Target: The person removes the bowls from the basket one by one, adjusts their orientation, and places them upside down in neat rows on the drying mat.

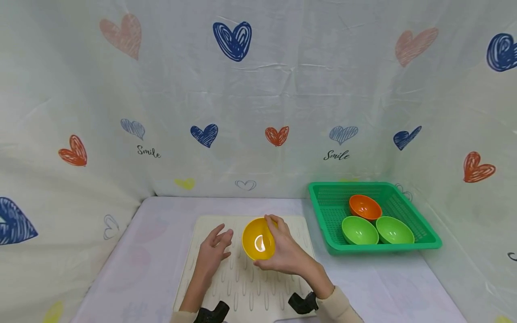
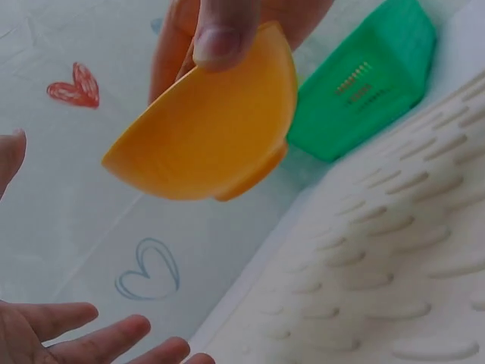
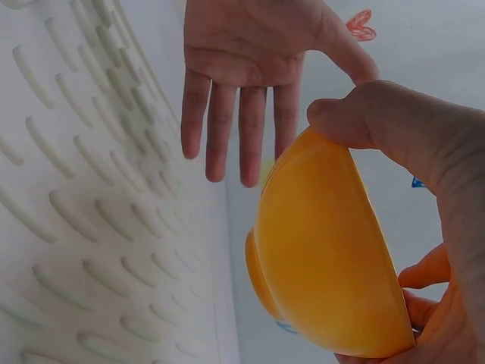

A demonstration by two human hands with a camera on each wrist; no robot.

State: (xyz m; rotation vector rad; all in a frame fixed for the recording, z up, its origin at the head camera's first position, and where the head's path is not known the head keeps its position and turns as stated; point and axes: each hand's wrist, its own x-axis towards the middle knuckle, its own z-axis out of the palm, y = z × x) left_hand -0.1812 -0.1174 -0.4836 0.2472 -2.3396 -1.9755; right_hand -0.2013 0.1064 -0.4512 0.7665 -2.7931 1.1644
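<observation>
A yellow bowl [image 1: 255, 237] is held above the ridged white mat by my right hand [image 1: 284, 249], which grips it by the rim. In the right wrist view the bowl [image 3: 322, 250] is tilted on its side, thumb on one edge and fingers on the opposite edge. My left hand [image 1: 214, 251] is just left of the bowl, apart from it and holding nothing. Its fingers [image 3: 220, 129] stretch out straight in the right wrist view. The left wrist view shows the bowl's [image 2: 220, 129] outer side and foot, with the right thumb over its rim.
A green basket [image 1: 335, 248] stands at the right of the table. In it are an orange bowl [image 1: 365, 207] and two green bowls [image 1: 359, 230]. The white mat [image 1: 250, 291] lies in front of me. A heart-printed curtain [image 1: 242, 103] hangs behind and at both sides.
</observation>
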